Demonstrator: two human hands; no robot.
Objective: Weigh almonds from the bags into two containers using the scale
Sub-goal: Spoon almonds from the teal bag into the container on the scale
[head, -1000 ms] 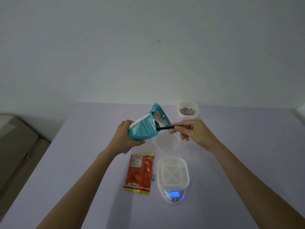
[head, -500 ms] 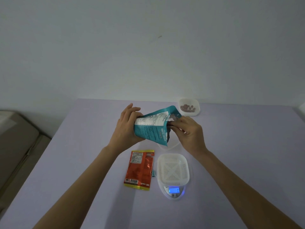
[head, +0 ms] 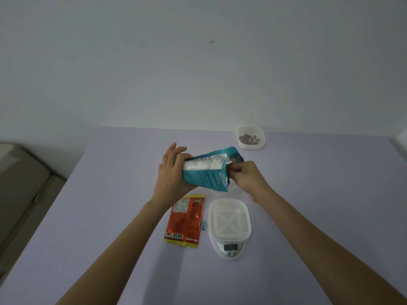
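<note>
My left hand [head: 170, 172] holds a teal almond bag [head: 208, 171] by its bottom, tipped on its side above the table with its mouth to the right. My right hand [head: 245, 177] pinches the bag's open mouth. A clear container [head: 231, 189] lies mostly hidden under the bag. A white slotted basket [head: 229, 220] sits on the white scale [head: 230, 249], whose display is dim. An orange almond bag [head: 186, 220] lies flat left of the scale. A second container [head: 251, 137] with several almonds stands at the table's far edge.
The lilac table [head: 110, 205] meets a pale wall behind. A small teal scrap [head: 203, 224] lies between the orange bag and the scale. A beige sofa [head: 19, 183] stands off the table's left side.
The teal bag went from upright to lying on its side. My right hand moved from holding a dark thin tool at the bag's mouth to pinching the mouth itself. The scale's blue display has gone dim.
</note>
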